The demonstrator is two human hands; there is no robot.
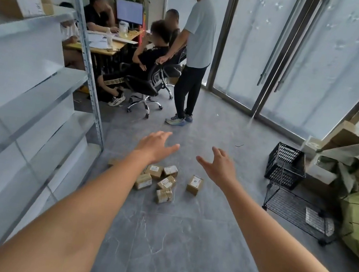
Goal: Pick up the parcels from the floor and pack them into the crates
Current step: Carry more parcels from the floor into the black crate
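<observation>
Hands: both reach forward with bare forearms stretched out over the floor [181, 241]; neither holds anything.
Left hand [156, 146]: palm down, fingers straight and spread loosely, thumb out to the right; it hangs above the near-left parcels without touching them.
Right hand [219, 165]: palm down, fingers spread wide, thumb pointing left; it hangs up and to the right of the lone parcel.
Parcels [162, 183]: small brown cardboard boxes with white labels, clustered on the grey tiled floor between the two forearms; one box [195, 184] stands a little apart to the right.
Crates: a black plastic crate [286, 165] tipped on its side near the right wall, and a black wire crate [297, 211] just in front of it, well apart from the parcels.
Hidden: the left forearm covers part of the cluster, so one box at its far left shows only an edge.
Labels: print on the parcel labels is too small to read.
Surroundings: metal shelving [39, 103] on the left; people sit round a desk [108, 43] behind, one person standing.
</observation>
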